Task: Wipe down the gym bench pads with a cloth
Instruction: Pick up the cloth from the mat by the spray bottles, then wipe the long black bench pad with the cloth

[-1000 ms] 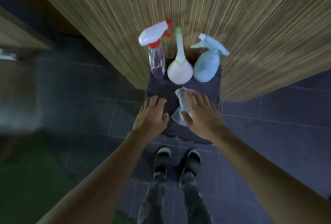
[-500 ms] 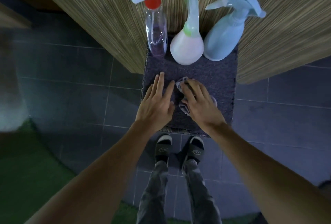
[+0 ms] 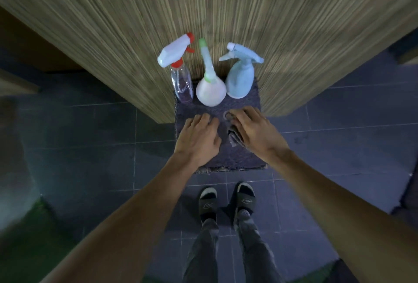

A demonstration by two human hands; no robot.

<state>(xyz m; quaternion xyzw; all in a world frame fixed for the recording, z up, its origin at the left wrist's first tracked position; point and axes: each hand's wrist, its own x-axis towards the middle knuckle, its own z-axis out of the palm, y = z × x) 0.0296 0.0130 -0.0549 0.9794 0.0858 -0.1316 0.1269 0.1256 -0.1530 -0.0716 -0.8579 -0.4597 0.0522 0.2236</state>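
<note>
A dark purple pad (image 3: 244,158) lies in front of me against a wooden wall. My right hand (image 3: 255,131) rests on a crumpled grey cloth (image 3: 234,139) on the pad, fingers curled over it; most of the cloth is hidden under the palm. My left hand (image 3: 199,138) lies flat on the pad just left of the cloth, fingers spread, holding nothing. Three bottles stand along the pad's far edge: a clear spray bottle with a red trigger (image 3: 178,72), a white round flask with a green neck (image 3: 210,88) and a pale blue spray bottle (image 3: 239,77).
A striped wooden wall (image 3: 226,11) rises right behind the bottles. Dark floor tiles (image 3: 101,142) surround the pad. My feet in dark sandals (image 3: 226,201) stand just before the pad's near edge. A green mat (image 3: 29,248) lies at lower left.
The view has pulled back and the bottles look farther off. My right hand and the cloth have shifted slightly right on the pad. My left hand stays flat beside it.
</note>
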